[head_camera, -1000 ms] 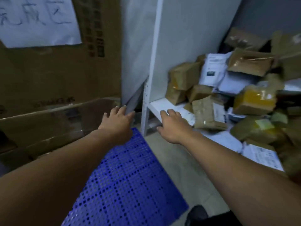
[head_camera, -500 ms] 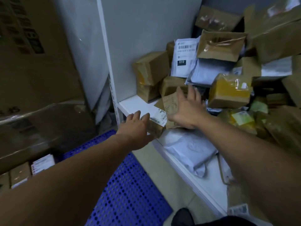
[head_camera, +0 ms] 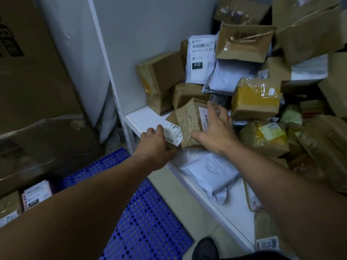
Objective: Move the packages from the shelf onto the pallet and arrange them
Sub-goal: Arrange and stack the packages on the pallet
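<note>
Brown box (head_camera: 187,122) under right hand (head_camera: 216,133) fingers (head_camera: 211,111); left hand (head_camera: 155,145) grips parcel (head_camera: 172,135).

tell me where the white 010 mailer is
Head view, right of centre: the white mailer stands at the back of the shelf, a brown box on its left, a crumpled taped box at its right.

A tall cardboard box (head_camera: 32,68) stands at left above a plastic-wrapped carton (head_camera: 47,147); pale floor (head_camera: 170,188) lies below.

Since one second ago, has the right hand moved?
Yes. The right hand went from the front corner of the white shelf deeper in, onto the brown box.
</note>
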